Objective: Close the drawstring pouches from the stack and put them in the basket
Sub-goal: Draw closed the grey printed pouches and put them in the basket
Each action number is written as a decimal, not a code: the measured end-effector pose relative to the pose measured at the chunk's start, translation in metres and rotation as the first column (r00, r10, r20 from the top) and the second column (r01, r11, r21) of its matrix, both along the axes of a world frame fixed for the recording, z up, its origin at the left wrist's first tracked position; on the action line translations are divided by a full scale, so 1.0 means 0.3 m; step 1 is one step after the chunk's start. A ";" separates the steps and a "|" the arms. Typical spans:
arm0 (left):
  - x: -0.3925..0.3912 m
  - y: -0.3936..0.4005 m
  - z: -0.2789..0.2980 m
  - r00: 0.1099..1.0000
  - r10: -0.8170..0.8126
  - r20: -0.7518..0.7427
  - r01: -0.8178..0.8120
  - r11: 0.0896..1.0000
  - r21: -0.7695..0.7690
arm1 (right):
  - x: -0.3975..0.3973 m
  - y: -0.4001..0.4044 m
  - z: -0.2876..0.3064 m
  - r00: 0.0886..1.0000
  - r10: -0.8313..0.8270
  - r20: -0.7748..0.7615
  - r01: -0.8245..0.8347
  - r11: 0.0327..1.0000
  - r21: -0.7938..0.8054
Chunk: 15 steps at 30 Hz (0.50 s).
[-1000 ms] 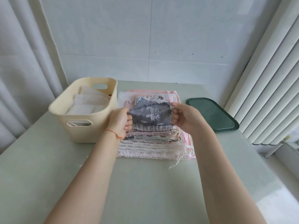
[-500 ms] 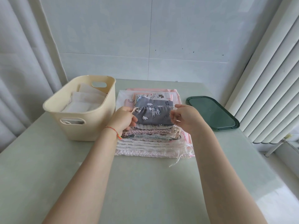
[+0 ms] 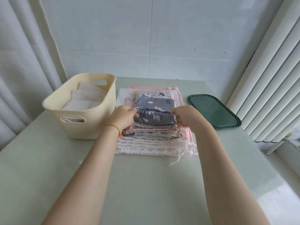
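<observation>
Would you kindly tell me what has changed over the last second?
The grey pouch, held up spread a second ago, has come down onto the stack; left hand and right hand now pinch its ends, its mouth gathering. The basket and green lid stayed put.

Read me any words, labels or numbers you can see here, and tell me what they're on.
"little unicorn", as best it reads: small sideways print on the grey pouch held by the left hand and right hand.
Tiny print on the pink pouch: too blurred to read.
</observation>
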<state>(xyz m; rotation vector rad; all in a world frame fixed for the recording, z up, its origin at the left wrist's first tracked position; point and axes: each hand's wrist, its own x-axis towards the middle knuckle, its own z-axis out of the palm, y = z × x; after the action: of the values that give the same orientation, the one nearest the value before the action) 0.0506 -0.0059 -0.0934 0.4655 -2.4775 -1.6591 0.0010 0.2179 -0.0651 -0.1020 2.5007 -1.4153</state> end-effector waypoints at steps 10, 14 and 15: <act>-0.004 0.005 0.017 0.999 -0.011 0.049 0.007 0.997 0.075 | 0.024 0.000 0.031 0.985 0.163 -0.048 -0.162 0.986 0.025; -0.004 0.004 0.029 0.988 -0.010 0.153 -0.006 0.995 0.103 | 0.015 0.003 0.025 0.973 0.226 0.042 -0.226 0.974 -0.003; -0.003 0.004 0.029 0.986 -0.016 0.164 -0.002 0.994 0.108 | 0.013 0.003 0.023 0.969 0.237 0.071 -0.234 0.971 -0.052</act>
<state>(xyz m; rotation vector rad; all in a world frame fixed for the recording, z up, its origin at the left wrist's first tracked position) 0.0497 -0.0048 -0.0848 0.6313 -2.5120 -1.8343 0.0049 0.2189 -0.0580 -0.3354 2.3072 -1.3492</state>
